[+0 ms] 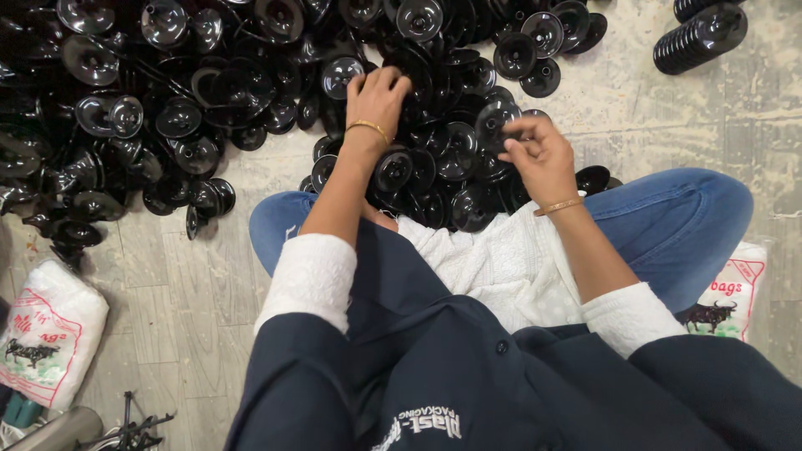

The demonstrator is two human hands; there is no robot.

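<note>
Black plastic discs (251, 92) lie heaped on the floor (167, 284), the pile filling the far-left part of it and running across to the person's knees. Each piece is a shallow glossy dish with a raised hub in the middle. They look light, stiff and thin-walled, probably slick from the shine, so pinching by the rim or the centre hub seems the surest hold (flat faces would likely slip). They seem unlikely to shatter, but thin rims may crack if squeezed hard. They nest, judging by the neat stack of discs (700, 38) lying on its side near the far-right edge of the floor.

At the near-left of the floor sits a white printed bag (46, 334), with some metal gear just below it, too cut off to tell what.

Left hand (376, 98): reaching into the middle of the heap, fingers curled down and about half closed, tips touching discs. Whether it has one gripped I cannot tell, since the fingertips are buried among the pieces. A gold bangle (369, 127) is on that wrist.

Right hand (539, 154): held nearer the body over the pile's near edge, thumb and fingers pinched nearly shut on a single disc (499, 125), taken at its rim. A bangle is on this wrist too.

The person sits cross-legged, in blue jeans (693, 221), a white top and a dark jacket. A second printed bag (727, 296) is tucked by the right knee.
</note>
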